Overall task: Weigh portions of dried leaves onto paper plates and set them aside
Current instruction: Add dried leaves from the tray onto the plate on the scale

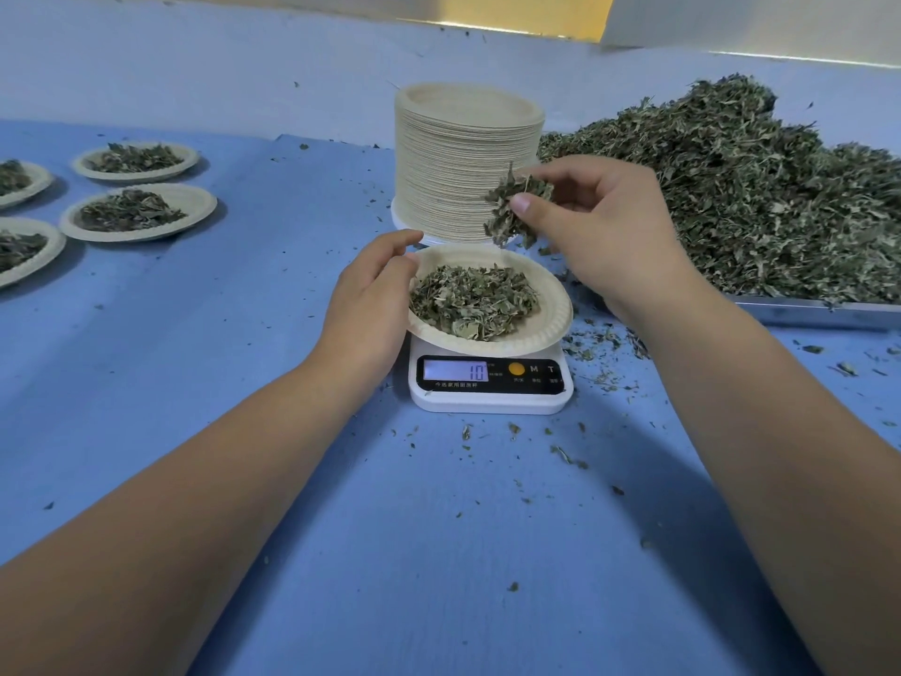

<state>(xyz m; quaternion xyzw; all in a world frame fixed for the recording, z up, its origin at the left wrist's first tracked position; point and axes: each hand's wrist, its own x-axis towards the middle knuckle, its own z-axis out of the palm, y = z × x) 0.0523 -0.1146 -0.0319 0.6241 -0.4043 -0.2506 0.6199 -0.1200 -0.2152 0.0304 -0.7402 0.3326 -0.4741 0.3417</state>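
- Blue tabletop (390, 529), littered with leaf crumbs; white scale (490, 400) (display reads 10).
- On the scale, a paper plate (551, 304) of dried leaves; the left hand (370, 304) curls round its left rim.
- The right hand (609, 236) pinches a leaf tuft (517, 207) above the plate's far edge.
- Behind: plate stack (458, 163); leaf heap (731, 197) on a metal tray (819, 309), right; filled plates (200, 202), left.
- Pale wall (755, 22).
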